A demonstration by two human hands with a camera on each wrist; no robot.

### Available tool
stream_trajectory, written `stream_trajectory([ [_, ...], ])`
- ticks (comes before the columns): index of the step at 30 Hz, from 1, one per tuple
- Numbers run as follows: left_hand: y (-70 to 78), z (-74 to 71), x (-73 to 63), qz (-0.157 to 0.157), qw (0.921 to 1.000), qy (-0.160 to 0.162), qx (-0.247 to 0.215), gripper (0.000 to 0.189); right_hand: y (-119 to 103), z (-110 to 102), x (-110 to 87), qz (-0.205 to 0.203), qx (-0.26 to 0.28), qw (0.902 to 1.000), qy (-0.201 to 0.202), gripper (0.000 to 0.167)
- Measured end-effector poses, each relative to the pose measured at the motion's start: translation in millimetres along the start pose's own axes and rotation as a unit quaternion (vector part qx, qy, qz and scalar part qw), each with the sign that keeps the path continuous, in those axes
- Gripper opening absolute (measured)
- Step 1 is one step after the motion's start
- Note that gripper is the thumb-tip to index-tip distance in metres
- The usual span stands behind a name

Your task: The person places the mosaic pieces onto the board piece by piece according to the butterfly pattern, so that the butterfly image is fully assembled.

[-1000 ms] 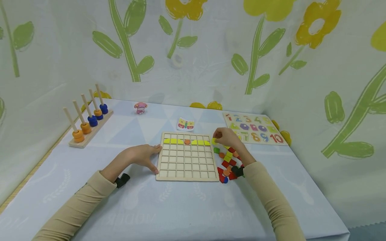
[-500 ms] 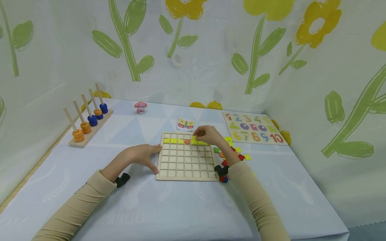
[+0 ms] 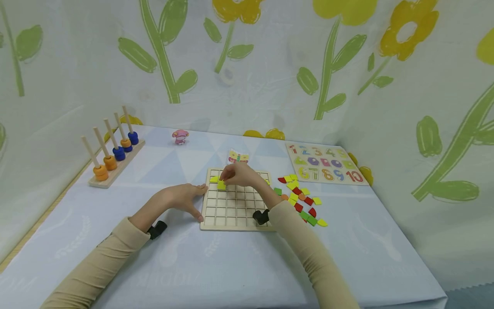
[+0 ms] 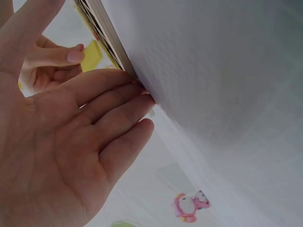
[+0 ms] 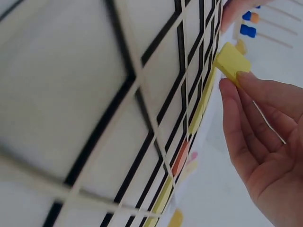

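Note:
My right hand [image 3: 241, 175] pinches a yellow square tile [image 5: 233, 61] between thumb and fingertips, tilted close over the wooden grid board [image 3: 231, 210]. In the head view it is near the board's upper left, just beside another yellow piece [image 3: 213, 179] in the upper row. Further along that row, the right wrist view shows an orange piece [image 5: 180, 158] and more yellow ones. My left hand [image 3: 183, 199] rests against the board's left edge with straight fingers and the thumb spread toward the near corner. The right hand hides much of the upper row in the head view.
Loose coloured pieces [image 3: 308, 201] lie right of the board. Behind it is a small butterfly picture card [image 3: 238, 157], partly covered by the right hand. A number puzzle [image 3: 319, 168] lies back right. A peg stacker [image 3: 119, 163] and a pink figurine [image 3: 180, 136] stand back left.
The right hand has carried a yellow tile from the loose pieces leftward across the board to its upper left. The left hand stays at the board's edge.

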State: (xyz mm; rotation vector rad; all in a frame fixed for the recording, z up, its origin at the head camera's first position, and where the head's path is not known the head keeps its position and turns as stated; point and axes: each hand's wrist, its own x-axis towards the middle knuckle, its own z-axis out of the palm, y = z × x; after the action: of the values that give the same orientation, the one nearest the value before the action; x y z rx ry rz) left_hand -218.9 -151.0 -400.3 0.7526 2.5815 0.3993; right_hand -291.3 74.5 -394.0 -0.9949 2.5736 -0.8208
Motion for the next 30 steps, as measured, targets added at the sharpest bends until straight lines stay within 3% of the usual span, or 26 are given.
stream_trajectory([
  [6, 0.8, -0.7, -0.5, 0.005, 1.0, -0.001, 0.0, 0.105, -10.3, 8.2, 16.4, 0.011, 0.0, 0.9998, -0.014, 0.008],
  [13, 0.8, -0.9, -0.1, 0.002, 1.0, -0.001, 0.002, 0.104, -18.0, 12.8, 23.8, 0.029, -0.027, 0.9992, 0.002, 0.005],
  [18, 1.3, -1.2, 0.4, -0.001, 1.0, -0.003, 0.003, 0.104, -16.8, 14.9, 21.9, 0.049, -0.043, 0.9979, 0.007, 0.005],
  [24, 0.7, -1.0, 0.4, -0.004, 1.0, -0.002, 0.007, 0.105, -8.7, 14.1, 17.7, 0.068, -0.035, 0.9969, -0.016, 0.013],
  [30, 0.7, -1.5, -0.5, 0.003, 0.9999, 0.002, 0.01, 0.104, -1.6, 6.7, 4.6, 0.052, -0.029, 0.9982, -0.008, 0.019],
])
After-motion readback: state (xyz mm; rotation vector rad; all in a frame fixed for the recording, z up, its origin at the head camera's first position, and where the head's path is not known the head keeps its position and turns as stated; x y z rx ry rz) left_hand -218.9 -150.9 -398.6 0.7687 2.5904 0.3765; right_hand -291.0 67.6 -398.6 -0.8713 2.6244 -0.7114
